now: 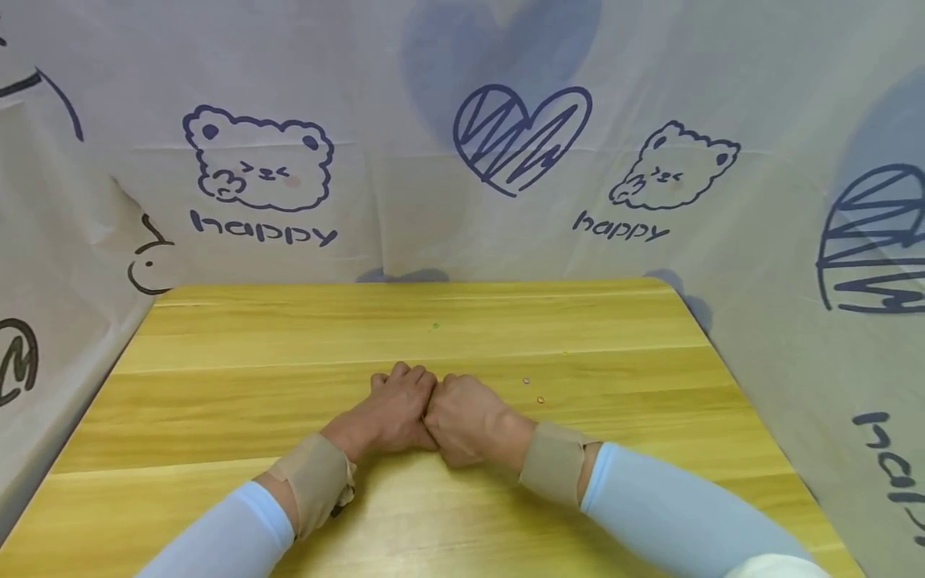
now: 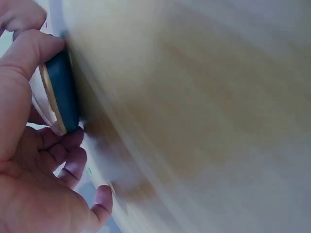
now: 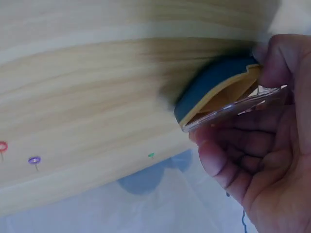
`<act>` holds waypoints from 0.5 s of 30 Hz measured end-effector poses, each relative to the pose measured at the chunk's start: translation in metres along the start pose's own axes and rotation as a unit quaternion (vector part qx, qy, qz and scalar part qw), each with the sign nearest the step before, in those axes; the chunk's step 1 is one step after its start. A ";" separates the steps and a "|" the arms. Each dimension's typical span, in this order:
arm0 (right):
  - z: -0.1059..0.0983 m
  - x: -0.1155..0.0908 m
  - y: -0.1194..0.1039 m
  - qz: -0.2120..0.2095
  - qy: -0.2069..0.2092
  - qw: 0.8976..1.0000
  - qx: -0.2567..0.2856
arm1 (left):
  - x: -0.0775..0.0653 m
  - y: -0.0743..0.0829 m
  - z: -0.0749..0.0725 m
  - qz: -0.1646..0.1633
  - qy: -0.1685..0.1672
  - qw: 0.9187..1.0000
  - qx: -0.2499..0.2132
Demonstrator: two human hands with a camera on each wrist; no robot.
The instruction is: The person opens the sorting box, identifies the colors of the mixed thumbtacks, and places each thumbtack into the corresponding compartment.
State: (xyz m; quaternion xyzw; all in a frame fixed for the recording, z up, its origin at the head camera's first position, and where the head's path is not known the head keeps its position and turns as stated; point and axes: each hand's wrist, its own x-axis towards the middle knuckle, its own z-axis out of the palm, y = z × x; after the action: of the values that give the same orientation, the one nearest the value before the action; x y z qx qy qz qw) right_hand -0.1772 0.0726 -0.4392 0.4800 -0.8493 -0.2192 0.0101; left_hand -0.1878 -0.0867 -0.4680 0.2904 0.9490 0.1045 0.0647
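Low over the tabletop, both hands grip one small dark blue box (image 3: 206,85) with a tan inner edge and a clear lid (image 3: 218,115). In the right wrist view the lid stands at an angle to the body, with a gap between them. My right hand (image 1: 470,417) has its thumb at the box's end and its fingers curled under the lid. The left hand (image 1: 393,409) meets it from the other side; in the left wrist view its thumb and fingers pinch the box (image 2: 63,90). From the head view the hands hide the box.
Thumbtacks lie on the wooden table (image 1: 238,337): a red one (image 3: 3,146) and a purple one (image 3: 34,160) right of the hands, a green one (image 1: 435,326) farther back. A white cloth (image 1: 412,217) with bear and heart drawings surrounds the table's back and sides.
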 end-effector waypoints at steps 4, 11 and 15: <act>0.000 -0.006 0.007 0.004 0.016 1.000 0.013 | -0.001 -0.002 0.001 -0.012 0.001 1.000 -0.028; 0.018 -0.025 0.026 0.022 0.053 0.992 0.108 | -0.006 -0.011 0.003 -0.025 0.010 0.992 -0.124; 0.028 -0.032 0.034 0.051 0.060 0.964 0.253 | -0.010 -0.020 0.007 -0.022 0.020 0.985 -0.169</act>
State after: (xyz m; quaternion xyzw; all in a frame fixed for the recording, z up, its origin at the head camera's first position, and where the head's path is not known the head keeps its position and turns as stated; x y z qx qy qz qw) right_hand -0.1933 0.1239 -0.4451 0.4349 -0.8985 0.0331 -0.0496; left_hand -0.1893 -0.1074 -0.4785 0.2522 0.9248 0.2680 0.0965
